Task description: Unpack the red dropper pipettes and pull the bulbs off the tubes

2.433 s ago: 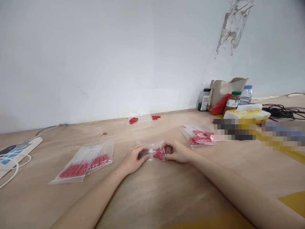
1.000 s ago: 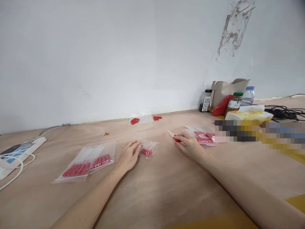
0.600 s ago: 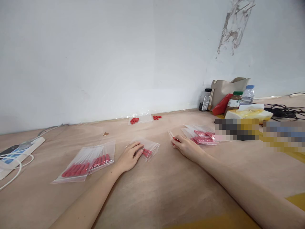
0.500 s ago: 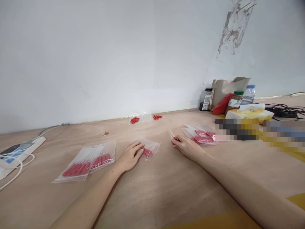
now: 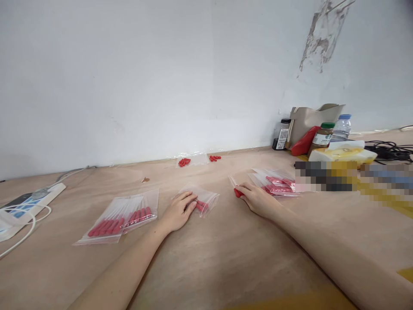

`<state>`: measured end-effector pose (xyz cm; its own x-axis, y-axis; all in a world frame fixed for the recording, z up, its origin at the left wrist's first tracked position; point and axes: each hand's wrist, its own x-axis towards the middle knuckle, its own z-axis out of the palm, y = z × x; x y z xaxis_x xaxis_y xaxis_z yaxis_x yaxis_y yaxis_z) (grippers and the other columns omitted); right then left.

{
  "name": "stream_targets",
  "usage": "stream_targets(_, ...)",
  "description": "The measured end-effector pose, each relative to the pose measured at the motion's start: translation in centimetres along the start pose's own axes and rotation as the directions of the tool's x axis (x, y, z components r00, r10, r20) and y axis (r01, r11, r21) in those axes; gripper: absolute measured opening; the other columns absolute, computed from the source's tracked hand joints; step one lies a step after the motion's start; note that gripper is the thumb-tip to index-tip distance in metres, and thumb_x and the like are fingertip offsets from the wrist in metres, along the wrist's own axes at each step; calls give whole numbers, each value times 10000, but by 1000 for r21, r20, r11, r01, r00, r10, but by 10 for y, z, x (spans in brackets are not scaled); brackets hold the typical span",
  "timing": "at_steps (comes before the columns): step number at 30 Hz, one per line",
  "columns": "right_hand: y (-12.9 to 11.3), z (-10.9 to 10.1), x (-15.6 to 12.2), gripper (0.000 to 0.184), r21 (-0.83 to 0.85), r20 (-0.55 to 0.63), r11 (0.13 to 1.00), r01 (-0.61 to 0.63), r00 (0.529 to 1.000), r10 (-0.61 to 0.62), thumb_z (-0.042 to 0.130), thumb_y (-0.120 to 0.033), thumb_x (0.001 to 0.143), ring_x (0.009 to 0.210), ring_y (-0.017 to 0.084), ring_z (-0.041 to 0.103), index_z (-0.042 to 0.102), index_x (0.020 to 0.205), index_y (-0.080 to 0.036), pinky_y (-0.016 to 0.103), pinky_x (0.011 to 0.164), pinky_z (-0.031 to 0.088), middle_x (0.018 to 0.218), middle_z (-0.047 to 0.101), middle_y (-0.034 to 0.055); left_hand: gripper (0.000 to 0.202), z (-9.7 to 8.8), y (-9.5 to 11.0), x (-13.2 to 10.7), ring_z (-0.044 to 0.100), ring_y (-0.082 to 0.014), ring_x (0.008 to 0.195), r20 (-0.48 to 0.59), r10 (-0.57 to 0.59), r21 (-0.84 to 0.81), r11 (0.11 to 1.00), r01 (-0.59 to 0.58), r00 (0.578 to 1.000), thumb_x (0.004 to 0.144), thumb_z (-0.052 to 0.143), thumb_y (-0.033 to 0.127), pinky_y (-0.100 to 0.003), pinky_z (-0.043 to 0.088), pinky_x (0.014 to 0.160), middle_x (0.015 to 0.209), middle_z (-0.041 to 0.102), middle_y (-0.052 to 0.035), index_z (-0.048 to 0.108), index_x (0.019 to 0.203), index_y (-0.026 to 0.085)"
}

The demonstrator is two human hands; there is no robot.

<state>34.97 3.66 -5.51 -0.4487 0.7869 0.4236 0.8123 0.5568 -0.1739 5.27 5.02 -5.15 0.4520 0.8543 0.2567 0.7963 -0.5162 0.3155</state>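
My left hand (image 5: 180, 212) rests on a small clear zip bag (image 5: 211, 199), thumb and fingers close together on it. Red pieces (image 5: 201, 207) show inside the bag beside my thumb. My right hand (image 5: 254, 199) is closed around thin pale sticks (image 5: 232, 181) with red ends (image 5: 238, 192); their number is hidden by the fingers. Behind that hand lies a stack of clear bags (image 5: 280, 184) with red pieces inside. To the left of my left hand, two overlapping clear bags (image 5: 118, 217) hold several white sticks with thick red ends.
By the wall lie a clear bag with red pieces (image 5: 184, 162) and loose red pieces (image 5: 215, 158). A power strip (image 5: 32, 211) with white cables is at left. At right stand bottles, a green-lidded jar (image 5: 323, 135), a beige bag (image 5: 301, 120), a tissue pack (image 5: 343, 156) and black cables (image 5: 389, 150).
The view has shifted slightly. More of the red ends shows at my right fingertips. My left hand stays on the same small bag.
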Motion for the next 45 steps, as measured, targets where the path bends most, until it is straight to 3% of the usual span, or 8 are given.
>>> stream_targets(6,-5,-3,0,232,15,-21,1000,15,1000,-15,368,-72,792,855,168,544,555,897,-163,295,770,427,923,566,82,426,0,0,0,389,-202,1196,3,7,10,1000,-7,1000,883,298,432,-391,286,1017,1280,461,-62,523,1176,220)
stream_targets(15,0,-2,1,315,-133,-20,990,49,998,-52,388,-32,733,901,207,516,588,948,-148,321,779,428,993,529,121,426,-1,0,0,379,-206,1204,11,7,6,1000,-7,1000,883,301,425,-396,274,1020,1291,452,-64,515,1185,215)
stream_targets(20,2,-5,-2,292,-63,4,998,-21,1000,21,398,-11,686,857,177,530,577,870,-149,280,765,424,962,536,100,433,-5,1,-1,355,-201,1222,40,21,-8,1000,-20,999,884,299,429,-390,266,1028,1312,429,-52,470,1223,222)
stream_targets(27,-3,-11,-4,270,-24,-24,998,-52,998,52,434,-105,727,903,191,527,598,929,-173,293,786,393,934,600,70,411,-4,0,-2,362,-206,1216,-73,20,-38,999,-23,997,875,333,422,-391,283,1021,1291,443,-54,482,1202,222)
stream_targets(35,-7,-9,-4,263,-121,-74,990,-66,996,58,437,-187,796,938,215,513,626,976,-219,337,770,351,973,622,72,397,-3,1,-1,400,-200,1190,10,47,-34,998,-46,999,883,312,415,-388,292,1014,1275,467,-49,532,1167,245)
stream_targets(39,-24,-11,-3,223,7,-167,998,-55,984,56,505,-220,746,867,202,523,633,927,-206,320,749,354,913,622,63,400,-5,2,0,328,-201,1246,74,66,-29,998,-64,995,888,302,415,-409,240,1038,1333,409,-36,490,1209,268)
stream_targets(42,-48,-6,5,151,145,-122,988,-46,991,64,506,-226,753,718,156,533,657,740,-218,284,693,355,718,624,26,399,-5,3,1,313,-208,1254,79,68,-20,998,-66,995,890,302,412,-417,242,1032,1342,396,-44,482,1217,269)
stream_targets(45,-70,5,15,176,176,-58,984,-24,998,35,499,-228,769,710,143,528,653,684,-230,273,709,342,655,610,3,398,-3,4,1,338,-207,1237,74,71,-6,997,-71,995,892,302,406,-409,254,1026,1328,413,-48,484,1217,264)
